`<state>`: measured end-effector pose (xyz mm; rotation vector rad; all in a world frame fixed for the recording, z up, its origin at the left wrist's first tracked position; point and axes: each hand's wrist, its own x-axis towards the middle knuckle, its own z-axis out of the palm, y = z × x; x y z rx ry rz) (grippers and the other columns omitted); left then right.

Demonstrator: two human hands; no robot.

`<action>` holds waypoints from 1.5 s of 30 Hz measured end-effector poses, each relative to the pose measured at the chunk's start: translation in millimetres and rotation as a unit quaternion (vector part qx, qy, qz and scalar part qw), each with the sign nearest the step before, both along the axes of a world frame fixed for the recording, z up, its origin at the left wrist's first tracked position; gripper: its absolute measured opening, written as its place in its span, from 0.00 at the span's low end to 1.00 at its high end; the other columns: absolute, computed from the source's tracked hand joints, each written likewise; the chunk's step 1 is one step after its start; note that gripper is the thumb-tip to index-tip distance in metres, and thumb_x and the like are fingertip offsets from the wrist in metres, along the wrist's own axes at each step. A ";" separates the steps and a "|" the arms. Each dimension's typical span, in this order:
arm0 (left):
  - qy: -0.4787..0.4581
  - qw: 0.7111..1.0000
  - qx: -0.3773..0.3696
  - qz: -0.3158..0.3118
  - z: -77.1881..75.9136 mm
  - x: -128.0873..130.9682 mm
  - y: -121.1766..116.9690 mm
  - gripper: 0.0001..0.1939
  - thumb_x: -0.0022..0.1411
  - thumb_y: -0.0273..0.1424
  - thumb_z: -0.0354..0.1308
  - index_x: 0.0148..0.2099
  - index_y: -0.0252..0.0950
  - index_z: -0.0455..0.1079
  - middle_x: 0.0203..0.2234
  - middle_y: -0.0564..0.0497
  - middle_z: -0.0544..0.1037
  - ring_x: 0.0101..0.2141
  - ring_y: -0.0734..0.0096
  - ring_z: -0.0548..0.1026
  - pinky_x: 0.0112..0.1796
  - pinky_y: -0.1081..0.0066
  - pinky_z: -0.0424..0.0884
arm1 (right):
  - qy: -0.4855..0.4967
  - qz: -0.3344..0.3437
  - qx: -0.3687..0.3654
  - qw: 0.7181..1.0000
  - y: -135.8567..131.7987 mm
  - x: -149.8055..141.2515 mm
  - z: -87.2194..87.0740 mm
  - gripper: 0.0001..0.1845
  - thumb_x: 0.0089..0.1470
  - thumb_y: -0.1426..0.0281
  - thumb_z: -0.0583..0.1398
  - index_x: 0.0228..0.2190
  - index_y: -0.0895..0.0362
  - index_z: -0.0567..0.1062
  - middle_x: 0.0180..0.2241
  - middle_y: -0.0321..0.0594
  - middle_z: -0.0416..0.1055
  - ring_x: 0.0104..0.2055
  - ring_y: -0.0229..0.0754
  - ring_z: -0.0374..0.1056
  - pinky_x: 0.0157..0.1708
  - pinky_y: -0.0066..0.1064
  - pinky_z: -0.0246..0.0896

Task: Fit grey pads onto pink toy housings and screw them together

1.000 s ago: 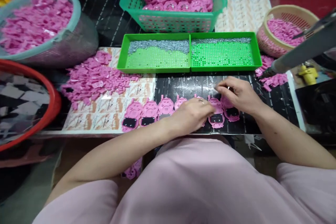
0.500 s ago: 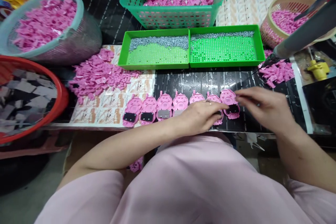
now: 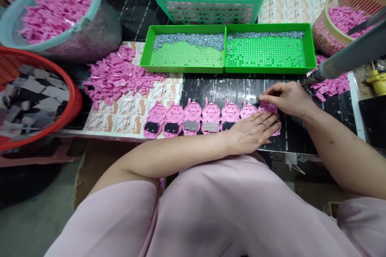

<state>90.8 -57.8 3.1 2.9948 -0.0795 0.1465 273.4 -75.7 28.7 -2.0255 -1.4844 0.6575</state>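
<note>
Pink shell (image 3: 269, 108) now pinched by right hand (image 3: 286, 98); left hand (image 3: 253, 132) flat, moved rightward.

Glossy pink plastic shells (image 3: 211, 115) lie on smooth, shiny black sheet (image 3: 229, 90).

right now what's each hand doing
left hand: open, flat on the rightmost pink toy shell
right hand: fingers pinched at that shell's top; held part cannot be told

Shells (image 3: 193, 115) in row (trays (image 3: 229, 68) behind).
</note>
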 end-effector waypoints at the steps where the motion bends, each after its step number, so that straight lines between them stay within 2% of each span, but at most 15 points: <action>1: 0.002 1.000 0.001 0.001 0.6 -0.1 -0.2 0.28 0.72 0.40 0.45 0.66 0.27 0.57 0.64 0.37 0.60 0.65 0.57 0.57 0.64 0.60 0.52 | 0.000 0.006 0.003 1.000 0.5 0.2 -2.5 0.14 0.45 0.57 0.67 0.23 0.55 0.79 0.23 0.38 0.76 0.25 0.38 0.68 0.26 0.31 0.58; 3: 0.005 1.000 0.001 0.006 1.3 0.1 -0.8 0.27 0.72 0.39 0.45 0.66 0.28 0.57 0.64 0.39 0.60 0.65 0.57 0.57 0.64 0.61 0.52 | -0.007 0.017 0.013 1.000 0.9 0.6 -8.1 0.15 0.46 0.56 0.66 0.24 0.56 0.79 0.23 0.38 0.75 0.25 0.38 0.67 0.26 0.31 0.58; 7: 0.002 1.000 -0.009 0.010 -1.0 -0.3 -2.0 0.26 0.72 0.37 0.45 0.66 0.28 0.57 0.64 0.38 0.59 0.65 0.58 0.57 0.64 0.60 0.53 | -0.056 0.048 0.050 0.996 0.9 0.4 -16.2 0.11 0.47 0.60 0.66 0.24 0.55 0.78 0.25 0.38 0.74 0.25 0.37 0.65 0.26 0.31 0.57; 12: -0.017 1.000 -0.006 0.011 -4.7 -2.0 -1.2 0.26 0.72 0.36 0.45 0.65 0.26 0.57 0.63 0.36 0.61 0.63 0.54 0.60 0.63 0.58 0.55 | -0.081 0.081 0.045 0.992 0.6 -1.2 -15.8 0.08 0.50 0.64 0.65 0.27 0.56 0.77 0.27 0.36 0.72 0.28 0.36 0.64 0.29 0.29 0.56; 19: -0.019 0.999 -0.028 -0.001 0.5 -1.1 3.0 0.24 0.71 0.34 0.47 0.63 0.25 0.59 0.61 0.34 0.64 0.63 0.55 0.61 0.62 0.55 0.57 | -0.097 0.026 0.053 0.994 -5.8 -9.4 -11.5 0.12 0.51 0.62 0.66 0.34 0.57 0.76 0.31 0.37 0.74 0.32 0.38 0.68 0.31 0.29 0.58; 23: -0.025 0.999 -0.032 -0.004 1.2 -1.0 4.3 0.24 0.70 0.33 0.49 0.63 0.25 0.59 0.60 0.33 0.65 0.62 0.54 0.62 0.62 0.55 0.58 | -0.122 0.007 0.078 0.989 -37.0 -11.7 2.5 0.14 0.61 0.61 0.55 0.39 0.56 0.76 0.38 0.41 0.76 0.40 0.41 0.71 0.41 0.32 0.62; 26: -0.028 0.999 -0.029 -0.008 1.7 -1.2 5.1 0.23 0.70 0.33 0.49 0.62 0.25 0.60 0.61 0.33 0.64 0.62 0.54 0.62 0.61 0.55 0.59 | -0.160 -0.016 0.078 0.984 -68.5 5.7 12.0 0.17 0.63 0.62 0.51 0.37 0.55 0.78 0.37 0.43 0.77 0.39 0.44 0.72 0.42 0.35 0.64; 28: -0.032 0.999 -0.024 -0.012 2.4 -1.2 5.9 0.22 0.70 0.32 0.49 0.62 0.25 0.60 0.61 0.33 0.64 0.61 0.54 0.63 0.61 0.56 0.60 | -0.228 -0.084 0.082 0.967 -81.1 30.3 12.2 0.16 0.62 0.62 0.52 0.38 0.55 0.78 0.38 0.45 0.77 0.40 0.48 0.72 0.41 0.40 0.65; 31: -0.033 0.999 -0.029 -0.013 3.2 -0.8 7.5 0.21 0.70 0.31 0.48 0.61 0.26 0.61 0.60 0.35 0.65 0.61 0.55 0.64 0.60 0.56 0.61 | -0.312 -0.153 0.076 0.935 -81.0 71.9 1.0 0.19 0.60 0.65 0.54 0.50 0.55 0.73 0.51 0.52 0.71 0.52 0.56 0.67 0.51 0.51 0.63; 34: -0.032 0.998 -0.045 -0.012 3.0 0.0 9.7 0.20 0.70 0.30 0.48 0.61 0.27 0.61 0.60 0.35 0.65 0.61 0.57 0.64 0.60 0.56 0.62 | -0.312 -0.147 0.033 0.938 -71.7 92.4 -13.7 0.23 0.58 0.65 0.55 0.53 0.59 0.71 0.57 0.57 0.65 0.57 0.60 0.62 0.55 0.57 0.59; 37: -0.040 0.997 -0.062 -0.019 2.4 1.3 12.6 0.19 0.70 0.30 0.47 0.60 0.28 0.62 0.60 0.35 0.66 0.61 0.58 0.65 0.60 0.55 0.63 | -0.301 -0.119 0.018 0.946 -72.5 84.7 -15.3 0.21 0.59 0.65 0.55 0.52 0.59 0.72 0.56 0.54 0.67 0.57 0.59 0.64 0.54 0.55 0.62; 40: -0.047 0.996 -0.068 -0.027 3.1 2.6 15.7 0.19 0.70 0.30 0.47 0.60 0.27 0.63 0.59 0.35 0.67 0.60 0.56 0.66 0.59 0.55 0.64 | -0.277 -0.110 0.062 0.953 -88.4 67.7 -3.0 0.19 0.60 0.65 0.55 0.50 0.55 0.73 0.54 0.48 0.70 0.55 0.53 0.67 0.53 0.47 0.65; 43: -0.049 0.996 -0.069 -0.029 4.8 3.0 17.7 0.19 0.70 0.31 0.47 0.59 0.27 0.63 0.59 0.35 0.67 0.59 0.56 0.66 0.59 0.55 0.64 | -0.273 -0.143 0.116 0.944 -110.1 55.5 7.9 0.13 0.60 0.64 0.57 0.42 0.53 0.78 0.44 0.45 0.76 0.47 0.49 0.72 0.47 0.42 0.67; 45: -0.049 0.996 -0.072 -0.029 5.7 2.5 18.1 0.19 0.71 0.31 0.46 0.59 0.28 0.63 0.59 0.36 0.67 0.60 0.57 0.66 0.59 0.55 0.64 | -0.287 -0.145 0.099 0.942 -121.9 49.6 8.1 0.12 0.59 0.61 0.58 0.36 0.53 0.79 0.37 0.43 0.77 0.40 0.48 0.72 0.38 0.40 0.67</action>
